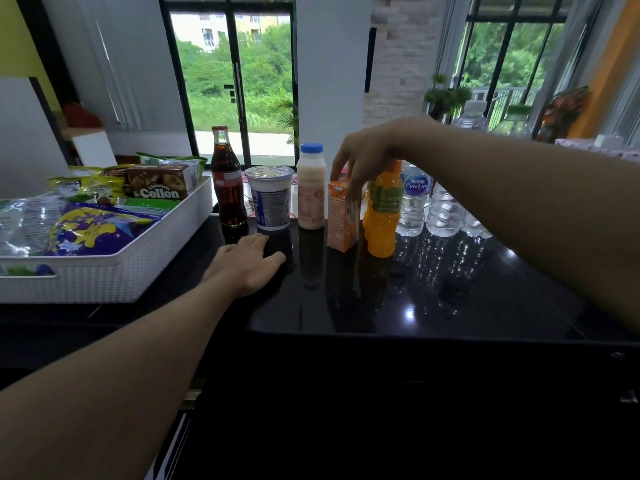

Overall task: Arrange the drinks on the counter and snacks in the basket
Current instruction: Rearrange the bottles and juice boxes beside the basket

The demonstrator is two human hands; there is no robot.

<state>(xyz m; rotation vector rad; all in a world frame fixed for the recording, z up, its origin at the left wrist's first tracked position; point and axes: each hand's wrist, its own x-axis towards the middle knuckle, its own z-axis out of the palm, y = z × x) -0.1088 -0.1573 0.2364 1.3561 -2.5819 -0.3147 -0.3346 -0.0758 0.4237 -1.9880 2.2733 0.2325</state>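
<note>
Upright juice carton (341,216), top in right hand (360,157)

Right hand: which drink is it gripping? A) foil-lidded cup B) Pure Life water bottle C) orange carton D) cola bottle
C: the right hand pinches the top of the orange carton from above; the carton stands between the white bottle and the orange bottle.
</note>
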